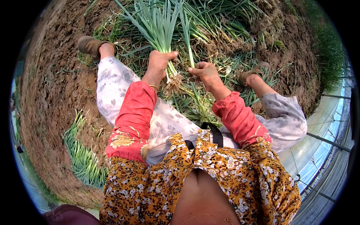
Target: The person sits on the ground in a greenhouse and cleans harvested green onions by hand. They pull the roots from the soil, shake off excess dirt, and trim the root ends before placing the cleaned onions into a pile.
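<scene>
My left hand (pixel 161 63) is closed around a bunch of green onions (pixel 160 31), with the leaves fanned away from me and the pale stems and brown roots hanging below the fist. Beside it, my right hand (pixel 204 73) pinches the white stem of a single green onion (pixel 188 39) between thumb and fingers. Its root end is mostly hidden by the hand. Just beyond both hands lies a large pile of green onions (pixel 225 22) with soil-covered roots.
Stripped leaves (pixel 201 105) litter the ground between my legs. To my left, a curved row of green onions (pixel 84 157) lies on bare soil (pixel 50 107). My shoes (pixel 89 46) flank the work. Plastic sheeting (pixel 317 135) and grass (pixel 323 56) edge the right side.
</scene>
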